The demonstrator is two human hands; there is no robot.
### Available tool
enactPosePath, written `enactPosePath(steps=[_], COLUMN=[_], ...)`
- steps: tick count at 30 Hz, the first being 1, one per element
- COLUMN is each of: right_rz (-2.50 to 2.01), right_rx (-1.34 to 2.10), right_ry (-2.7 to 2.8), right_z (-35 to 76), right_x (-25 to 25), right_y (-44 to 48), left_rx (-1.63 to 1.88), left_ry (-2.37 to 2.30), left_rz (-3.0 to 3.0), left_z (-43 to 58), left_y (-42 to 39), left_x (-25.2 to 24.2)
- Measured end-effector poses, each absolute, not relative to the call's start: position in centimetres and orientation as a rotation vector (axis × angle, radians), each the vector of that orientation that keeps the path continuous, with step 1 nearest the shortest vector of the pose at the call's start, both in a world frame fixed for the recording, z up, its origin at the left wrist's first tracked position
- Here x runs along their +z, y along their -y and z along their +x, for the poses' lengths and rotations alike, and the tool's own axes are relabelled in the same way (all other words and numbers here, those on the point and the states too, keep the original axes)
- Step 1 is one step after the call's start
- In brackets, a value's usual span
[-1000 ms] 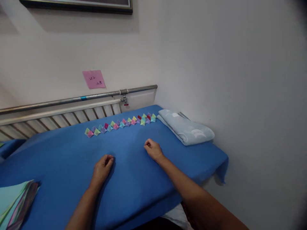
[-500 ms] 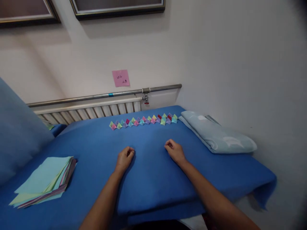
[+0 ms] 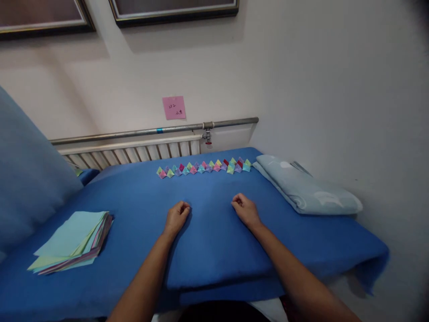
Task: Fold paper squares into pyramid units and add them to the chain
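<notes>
My left hand [image 3: 176, 217] and my right hand [image 3: 245, 210] rest side by side on the blue cloth [image 3: 214, 241], both curled into loose fists with nothing seen in them. Beyond them, a row of several small folded paper shapes [image 3: 204, 167] in pink, green, blue, purple and red runs along the far edge of the cloth. A stack of coloured paper squares [image 3: 72, 241] lies on the cloth to the left of my left hand, out of its reach.
A folded light-blue towel [image 3: 310, 190] lies at the right by the wall. A big blue cushion [image 3: 30, 179] rises at the left. Behind stand a radiator [image 3: 134, 152], a metal pipe [image 3: 157, 131] and a pink note [image 3: 174, 108].
The view has swung left, bringing the paper stack and the blue cushion into sight. Both hands stay in the same fists on the cloth.
</notes>
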State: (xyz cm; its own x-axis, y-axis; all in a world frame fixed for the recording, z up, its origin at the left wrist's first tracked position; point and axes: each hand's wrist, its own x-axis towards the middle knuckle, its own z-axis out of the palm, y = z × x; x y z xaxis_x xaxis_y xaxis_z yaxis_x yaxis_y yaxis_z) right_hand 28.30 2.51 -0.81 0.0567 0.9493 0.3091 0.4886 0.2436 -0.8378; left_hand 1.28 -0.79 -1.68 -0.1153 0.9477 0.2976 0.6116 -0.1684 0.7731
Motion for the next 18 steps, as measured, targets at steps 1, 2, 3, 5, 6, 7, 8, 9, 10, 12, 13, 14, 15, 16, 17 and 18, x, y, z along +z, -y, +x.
enactPosePath(steps=[1,2,3,5,6,7,8,9,10,12,13,14,15,16,17,18], right_rz=[-1.389,-1.395,-1.401,-1.411,-1.414,-1.416,-1.416,-1.416,-1.415,-1.411,-1.411,-1.412,-1.415,-1.419,-1.424,-1.429], right_rx=[0.608,0.603,0.599,0.592,0.589,0.585,0.581,0.578,0.577,0.580,0.582,0.584,0.585,0.584,0.583,0.581], right_ry=[1.576,1.579,1.582,1.586,1.587,1.585,1.581,1.576,1.571,1.564,1.562,1.561,1.561,1.561,1.562,1.565], right_z=[28.30,28.30,28.30,28.30,28.29,28.28,28.27,28.26,28.25,28.23,28.24,28.24,28.26,28.27,28.26,28.25], right_x=[-0.82,-0.83,-0.82,-0.76,-0.71,-0.65,-0.60,-0.55,-0.53,-0.53,-0.56,-0.58,-0.60,-0.57,-0.50,-0.37], right_y=[-2.49,-2.47,-2.46,-2.42,-2.41,-2.40,-2.40,-2.40,-2.41,-2.43,-2.45,-2.46,-2.47,-2.47,-2.45,-2.41], left_rx=[1.191,1.191,1.189,1.183,1.181,1.179,1.179,1.178,1.176,1.170,1.167,1.164,1.162,1.160,1.158,1.156], left_ry=[-1.719,-1.720,-1.722,-1.727,-1.729,-1.733,-1.738,-1.744,-1.752,-1.769,-1.776,-1.779,-1.778,-1.775,-1.771,-1.767], left_rz=[1.773,1.768,1.763,1.759,1.760,1.763,1.768,1.772,1.776,1.782,1.784,1.786,1.787,1.789,1.791,1.791], left_z=[1.28,1.27,1.26,1.25,1.26,1.28,1.30,1.33,1.36,1.40,1.42,1.44,1.47,1.49,1.52,1.55], left_y=[0.78,0.76,0.73,0.69,0.68,0.67,0.66,0.66,0.65,0.63,0.61,0.60,0.58,0.56,0.55,0.54], left_x=[-1.67,-1.67,-1.67,-1.67,-1.66,-1.64,-1.61,-1.58,-1.55,-1.53,-1.52,-1.52,-1.52,-1.51,-1.48,-1.44])
